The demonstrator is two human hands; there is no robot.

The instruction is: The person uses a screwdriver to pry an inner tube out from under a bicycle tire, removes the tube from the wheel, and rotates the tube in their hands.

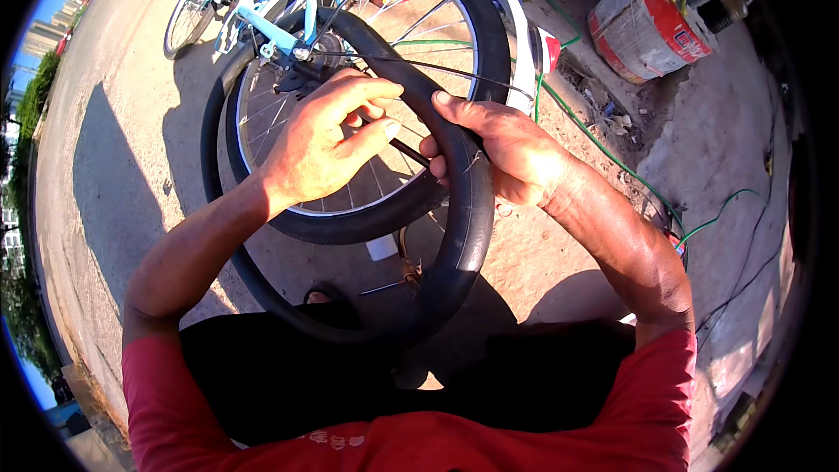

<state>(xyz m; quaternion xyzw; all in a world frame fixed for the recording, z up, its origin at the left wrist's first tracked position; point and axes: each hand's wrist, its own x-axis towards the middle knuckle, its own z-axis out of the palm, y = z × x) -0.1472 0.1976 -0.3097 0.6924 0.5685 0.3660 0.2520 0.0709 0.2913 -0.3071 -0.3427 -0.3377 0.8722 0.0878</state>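
Note:
A black inflated inner tube (466,201) hangs in a big loop in front of me, its lower part resting over my lap. My right hand (516,149) grips its upper right side, thumb on top and fingers curled underneath. Just left of that grip is my left hand (328,135), fingers bent, with thumb and forefinger apart and nothing plainly between them. A thin dark rod-like piece shows between the two hands; I cannot tell what it is. Behind the tube is the wheel with a black tyre (494,44) on a light blue bicycle (278,33).
A white mudguard (517,31) curves over the wheel. At the upper right stands a red and white bucket (647,22) with a metal shaft beside it. A green hose (603,144) runs along the ground on the right. Under the wheel lies a small white object (381,248).

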